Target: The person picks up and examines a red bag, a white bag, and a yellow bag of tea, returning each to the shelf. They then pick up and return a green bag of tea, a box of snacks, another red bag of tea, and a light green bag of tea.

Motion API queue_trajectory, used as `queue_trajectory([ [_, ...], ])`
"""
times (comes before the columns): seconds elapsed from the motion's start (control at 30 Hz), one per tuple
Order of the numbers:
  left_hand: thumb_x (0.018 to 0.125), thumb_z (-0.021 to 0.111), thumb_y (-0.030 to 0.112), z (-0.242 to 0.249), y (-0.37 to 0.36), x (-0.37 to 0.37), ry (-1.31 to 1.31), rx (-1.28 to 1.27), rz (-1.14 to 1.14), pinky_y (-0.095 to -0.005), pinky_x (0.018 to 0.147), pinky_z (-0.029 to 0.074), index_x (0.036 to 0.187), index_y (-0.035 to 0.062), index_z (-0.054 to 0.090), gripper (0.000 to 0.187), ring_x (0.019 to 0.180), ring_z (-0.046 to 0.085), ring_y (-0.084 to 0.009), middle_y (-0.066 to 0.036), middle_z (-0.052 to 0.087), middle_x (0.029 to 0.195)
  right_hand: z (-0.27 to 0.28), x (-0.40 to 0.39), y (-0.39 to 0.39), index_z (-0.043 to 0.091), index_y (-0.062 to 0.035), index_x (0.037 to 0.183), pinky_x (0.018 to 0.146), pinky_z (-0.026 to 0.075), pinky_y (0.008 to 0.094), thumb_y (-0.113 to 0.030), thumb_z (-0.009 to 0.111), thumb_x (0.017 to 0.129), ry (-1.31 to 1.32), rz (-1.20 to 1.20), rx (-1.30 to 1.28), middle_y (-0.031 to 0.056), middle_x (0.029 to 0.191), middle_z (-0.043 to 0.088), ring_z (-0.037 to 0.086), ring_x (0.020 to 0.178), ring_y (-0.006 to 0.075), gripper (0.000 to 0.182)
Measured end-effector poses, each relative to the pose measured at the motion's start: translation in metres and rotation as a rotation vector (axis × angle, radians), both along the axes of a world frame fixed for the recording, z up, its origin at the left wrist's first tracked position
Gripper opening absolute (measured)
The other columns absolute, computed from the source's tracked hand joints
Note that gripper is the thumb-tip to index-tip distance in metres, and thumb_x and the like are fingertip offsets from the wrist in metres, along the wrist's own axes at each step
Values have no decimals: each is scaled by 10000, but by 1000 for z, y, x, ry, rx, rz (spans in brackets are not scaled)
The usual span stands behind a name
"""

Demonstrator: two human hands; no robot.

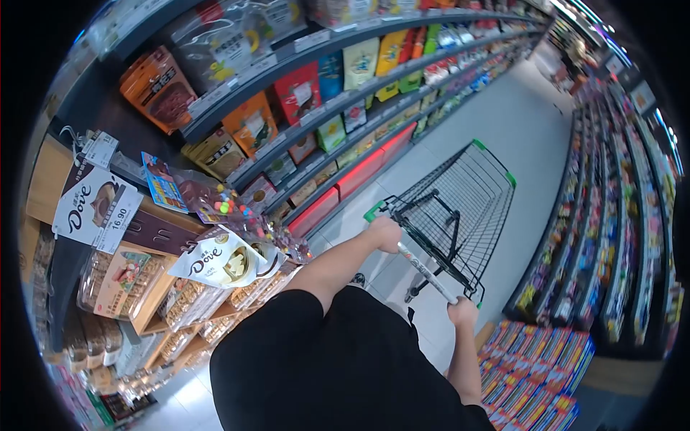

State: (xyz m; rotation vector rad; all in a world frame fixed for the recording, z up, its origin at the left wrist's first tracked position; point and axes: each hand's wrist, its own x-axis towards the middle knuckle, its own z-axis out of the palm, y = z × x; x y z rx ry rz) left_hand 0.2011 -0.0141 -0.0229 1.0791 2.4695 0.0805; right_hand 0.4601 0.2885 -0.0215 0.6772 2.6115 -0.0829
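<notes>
A shopping cart [471, 197] of dark wire with green corner pieces stands in front of me, its basket holding nothing that I can see. My left hand [384, 235] is closed around the left end of the cart's handle bar [424, 267]. Around the right end of the same bar my right hand [463, 312] is wrapped. Both arms reach forward from black sleeves. White Dove pouches [219, 262] hang on a display left of my left arm.
Shelves of snack bags [298, 93] line the left side, with a Dove price sign [97, 208] at the near end. More stocked shelves [596, 201] run along the right. Stacked colourful packs [535, 363] sit low beside my right arm. The grey aisle floor [535, 108] stretches ahead.
</notes>
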Motion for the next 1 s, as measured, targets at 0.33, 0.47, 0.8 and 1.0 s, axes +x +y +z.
queue_trajectory([
  [0.33, 747, 752, 364, 9, 54, -95, 6, 32, 41, -477, 710, 628, 827, 104, 840, 287, 845, 794, -361, -147, 815, 906, 17, -110, 61, 830, -113, 1077, 937, 600, 515, -449, 723, 890, -28, 33, -127, 223, 1057, 800, 765, 1039, 422, 400],
  [0.47, 768, 760, 356, 3, 73, -118, 26, 8, 121, -513, 838, 605, 886, 154, 845, 249, 928, 792, -342, -112, 811, 910, 8, -175, 73, 774, -86, 1178, 884, 584, 550, -486, 788, 890, 70, 228, -502, 239, 980, 788, 753, 976, 458, 493],
  [0.8, 813, 921, 324, 114, -72, -161, 828, 805, 1232, -477, 1196, 449, 1503, -57, 520, 885, 1410, 555, -443, -273, 561, 1532, -38, -303, 47, 722, 39, 1007, 837, 563, 594, -548, 703, 983, 78, 497, -576, 293, 946, 755, 733, 944, 506, 588],
  [1.0, 796, 956, 337, 150, -181, -208, 898, 1078, 1729, -463, 1243, 392, 1570, -107, 413, 1045, 1489, 495, -420, -320, 509, 1573, -31, -323, 42, 729, 28, 944, 803, 569, 589, -523, 744, 965, 156, 470, -571, 292, 866, 744, 734, 888, 517, 551],
])
